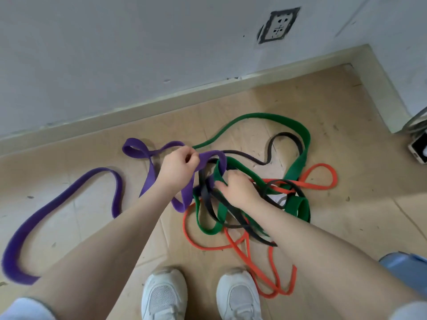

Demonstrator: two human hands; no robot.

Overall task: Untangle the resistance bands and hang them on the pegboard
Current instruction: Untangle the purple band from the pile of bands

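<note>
Flat, matte elastic loops lie tangled on a scuffed cardboard floor point(335, 95). The left hand point(178, 167) pinches a fold of the broad purple band point(69, 192). The right hand point(238, 188), fingers curled, apparently grips the green band point(298, 162) where the narrow black band point(286, 137) and orange band point(323, 176) cross.

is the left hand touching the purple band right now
Touching. The head view shows the left hand with fingers and thumb curled round a fold of the purple band, lifting it off the floor beside the tangle.
</note>
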